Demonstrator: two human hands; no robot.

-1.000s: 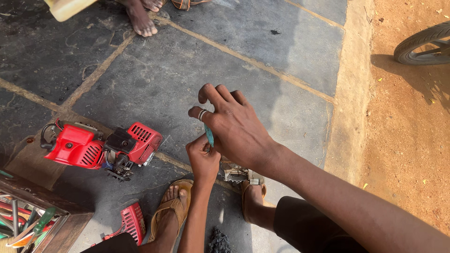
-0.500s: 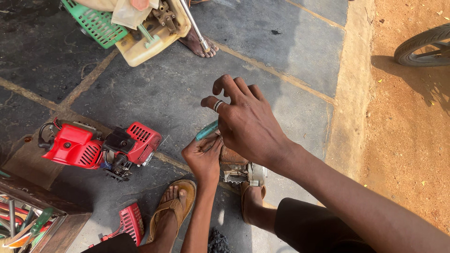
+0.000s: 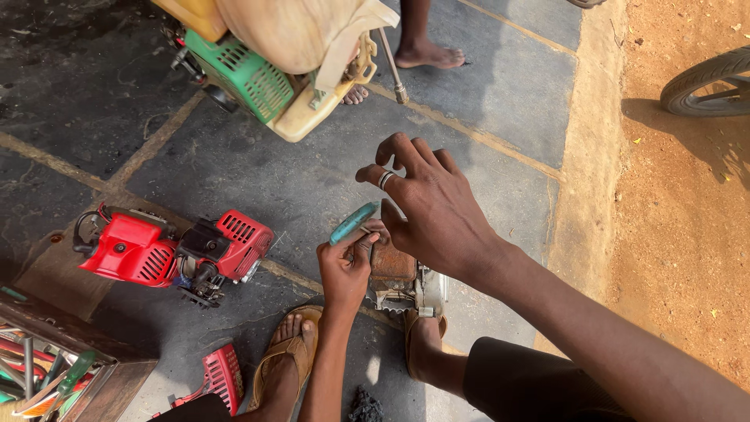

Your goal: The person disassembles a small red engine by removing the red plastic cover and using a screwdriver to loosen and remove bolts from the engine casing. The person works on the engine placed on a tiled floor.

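Green-and-yellow machine (image 3: pixel 269 78) slides closer at 11 o'clock.
Left hand (image 3: pixel 345 270) fingers pinch teal-handled screwdriver (image 3: pixel 353 223); right hand (image 3: pixel 433 207) fingers spread, thumb touching it.

i see glossy red plastic on the small engine (image 3: pixel 168 254), smooth teal plastic on the screwdriver handle (image 3: pixel 351 223), a shiny metal ring (image 3: pixel 386 179), rusty, dull metal on the part (image 3: pixel 393 266) beneath it, rough matt stone paving (image 3: pixel 297 176), and coarse tan cloth on the sack (image 3: pixel 289 31).
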